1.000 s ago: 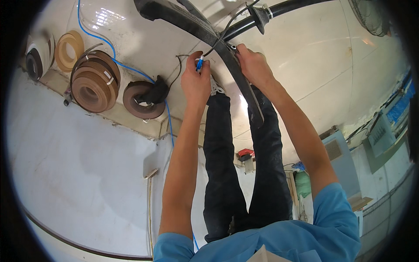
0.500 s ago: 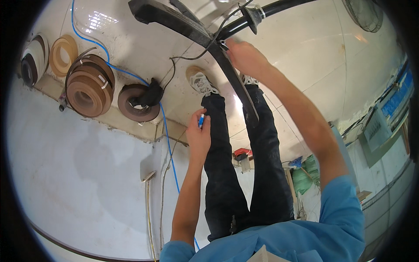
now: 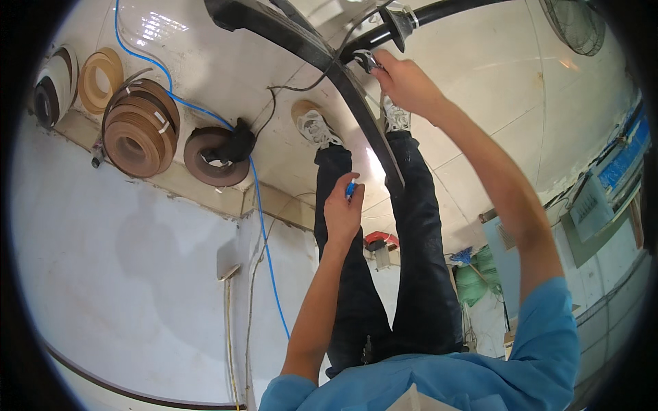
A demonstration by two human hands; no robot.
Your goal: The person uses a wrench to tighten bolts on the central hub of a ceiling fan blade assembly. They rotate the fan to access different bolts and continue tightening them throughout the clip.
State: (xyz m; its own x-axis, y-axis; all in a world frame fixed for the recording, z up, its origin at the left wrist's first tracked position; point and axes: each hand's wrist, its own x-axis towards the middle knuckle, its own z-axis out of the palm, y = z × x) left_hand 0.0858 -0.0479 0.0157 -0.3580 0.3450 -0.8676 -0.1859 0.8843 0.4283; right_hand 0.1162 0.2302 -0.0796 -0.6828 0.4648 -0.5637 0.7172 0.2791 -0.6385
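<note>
My right hand point(image 3: 412, 83) is closed on a small black-and-silver piece point(image 3: 366, 61), its exact kind unclear, at the junction of a black stand point(image 3: 291, 40). The stand's long flat legs meet a round black pole point(image 3: 449, 14) with a cone-shaped collar point(image 3: 396, 29). Lower down, in front of my trouser legs, my left hand point(image 3: 341, 214) is closed around a small blue-and-white stick-like thing point(image 3: 350, 188). Most of that thing is hidden by the fingers. One stand leg slopes down between my shoes toward my right shin.
Rolls of brown edge banding point(image 3: 137, 140) and a beige roll point(image 3: 101, 81) lie along the left wall's ledge. A blue hose point(image 3: 264, 233) and a black cable point(image 3: 301, 91) cross the floor. A wire fan guard point(image 3: 574, 26) is at upper right, green sacking point(image 3: 476, 277) behind me.
My left hand has shifted right with the blue-and-white thing. The right hand has moved slightly up and right, and the black-and-silver piece shows more clearly at its fingertips.
</note>
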